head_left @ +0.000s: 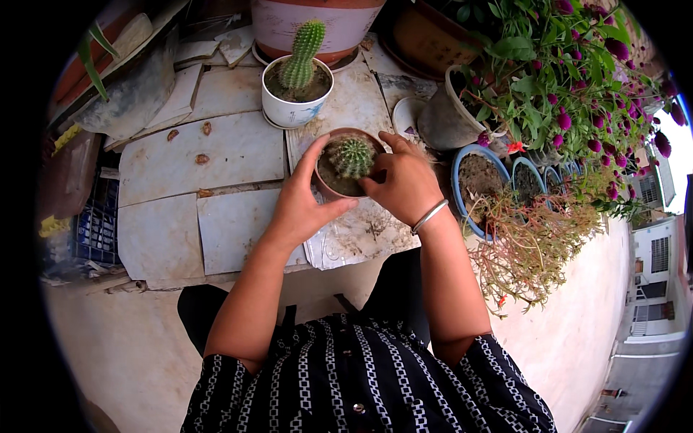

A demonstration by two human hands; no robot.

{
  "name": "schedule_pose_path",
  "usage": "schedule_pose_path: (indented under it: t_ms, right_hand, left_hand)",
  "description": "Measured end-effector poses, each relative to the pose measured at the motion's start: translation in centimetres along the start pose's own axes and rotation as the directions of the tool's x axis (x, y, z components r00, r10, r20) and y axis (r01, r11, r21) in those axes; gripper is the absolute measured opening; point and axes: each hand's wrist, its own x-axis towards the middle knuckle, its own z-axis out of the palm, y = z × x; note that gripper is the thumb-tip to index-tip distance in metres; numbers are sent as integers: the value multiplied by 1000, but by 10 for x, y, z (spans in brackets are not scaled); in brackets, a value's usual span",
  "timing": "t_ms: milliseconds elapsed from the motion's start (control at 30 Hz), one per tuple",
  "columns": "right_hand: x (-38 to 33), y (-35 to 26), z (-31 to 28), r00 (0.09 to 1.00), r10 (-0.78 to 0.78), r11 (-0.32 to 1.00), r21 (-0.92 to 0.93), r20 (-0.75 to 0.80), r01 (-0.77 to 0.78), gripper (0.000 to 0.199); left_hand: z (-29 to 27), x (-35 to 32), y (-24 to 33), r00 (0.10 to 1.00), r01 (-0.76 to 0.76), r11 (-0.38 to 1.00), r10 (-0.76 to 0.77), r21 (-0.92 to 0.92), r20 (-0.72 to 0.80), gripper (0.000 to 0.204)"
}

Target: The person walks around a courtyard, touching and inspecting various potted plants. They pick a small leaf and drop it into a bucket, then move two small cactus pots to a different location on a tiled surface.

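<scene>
Both hands close around a small brown pot (345, 186) that sits just above the middle of the view, at about twelve o'clock from the centre. A round green cactus (351, 156) grows in it, ribbed and spiny, surrounded by dark soil. The left hand (302, 206) grasps the pot from the nine o'clock side, fingers curled up along its wall and thumb stretched under the near rim. The right hand (403, 180) grasps it from the three o'clock side, fingers bent over the rim close beside the cactus; a silver bangle (429, 216) circles that wrist.

The pot rests on a crumpled clear plastic sheet (354, 238) spread over pale stone slabs (216, 155), which are cracked and dusted with soil and a few dry leaves.

At twelve o'clock from the brown pot, near but apart, stands a white pot (292, 110) with a tall green column cactus (303, 54). Behind that is a large pink and brown planter (317, 22). At two o'clock a grey pot (444, 115) holds a bushy plant with magenta flowers (570, 72). At three o'clock, just beside the right wrist, blue-rimmed pots (476, 184) sit in a row along the ledge, with thin dry stems (534, 245) trailing down from them.

At six o'clock the person's black-and-white patterned shirt (368, 382) fills the lower edge.
</scene>
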Motion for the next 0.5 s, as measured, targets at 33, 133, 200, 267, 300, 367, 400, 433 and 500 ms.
schedule_pose_path:
  t_ms: [33, 133, 200, 267, 300, 367, 400, 433, 500]
  right_hand:
    - [1, -1, 1, 999, 30, 1000, 5, 30, -30, 20]
    - [8, -1, 2, 985, 92, 995, 18, 149, -95, 20]
    - [9, 0, 3, 981, 95, 995, 20, 171, -100, 19]
    - [7, 3, 3, 989, 70, 997, 14, 126, -73, 17]
    - [4, 3, 1, 994, 58, 997, 43, 94, -62, 16]
    - [-2, 5, -5, 999, 36, 994, 98, 26, -39, 13]
    - [-5, 6, -10, 1000, 27, 992, 126, 2, -27, 12]
    - [-9, 9, -15, 1000, 19, 988, 153, -22, -16, 12]
    - [-17, 11, -27, 998, 50, 972, 233, -46, -38, 9]
  left_hand:
    - [0, 0, 0, 1000, 3, 1000, -3, -8, -1, 87]
    - [-1, 0, -1, 1000, 5, 1000, -5, -2, 1, 88]
    - [-2, 0, -1, 1000, -2, 1000, 2, 20, 4, 88]
    - [-2, 1, 2, 1000, -14, 999, 14, 49, 5, 88]
    - [-2, 1, 3, 1000, -9, 999, 9, 53, 5, 88]
    - [-2, 1, 3, 1000, -1, 998, 0, 60, 7, 87]
    - [-2, 1, 2, 1000, -4, 999, 4, 46, 6, 87]
    - [-2, 1, 1, 1000, -7, 999, 7, 32, 5, 87]
    - [-2, 0, 0, 1000, -15, 1000, 15, 23, 1, 87]
